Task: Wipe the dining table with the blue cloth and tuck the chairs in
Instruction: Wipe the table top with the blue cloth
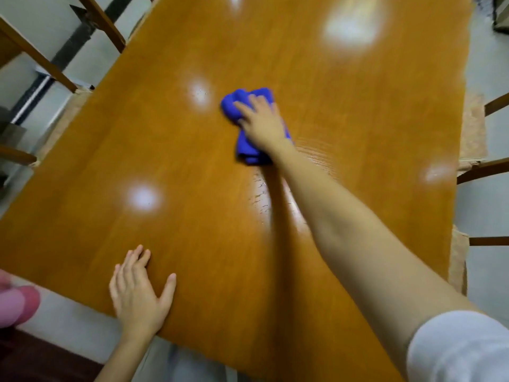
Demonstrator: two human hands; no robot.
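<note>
Head view of a wooden dining table [192,150], seen from its near edge. The right hand [260,121] lies palm-down on the blue cloth [249,128], fingers spread apart and pressed flat over the bunched fabric rather than curled round it; the cloth sits on the tabletop near its centre, well apart from every edge. The right arm extends from the lower right corner of the view across the tabletop, with a white sleeve [462,351] at the upper arm. Just behind the cloth, toward the near edge, a streaked wet patch [275,197] glistens on the wood beside the forearm. The left hand [139,295] rests flat on the tabletop at the near edge, toward the near left corner, fingers extended and slightly apart, thumb splayed to the right, holding nothing. Several soft white light reflections [354,23] mark the glossy surface, the largest near the far edge. Along the left edge, wooden chair frames [102,22] stand out from the table; along the right edge, chair rails [484,169] and a beige seat cushion [472,128] show just beside the tabletop. A pink object [15,306], blurred, lies at the lower left, off the table.
</note>
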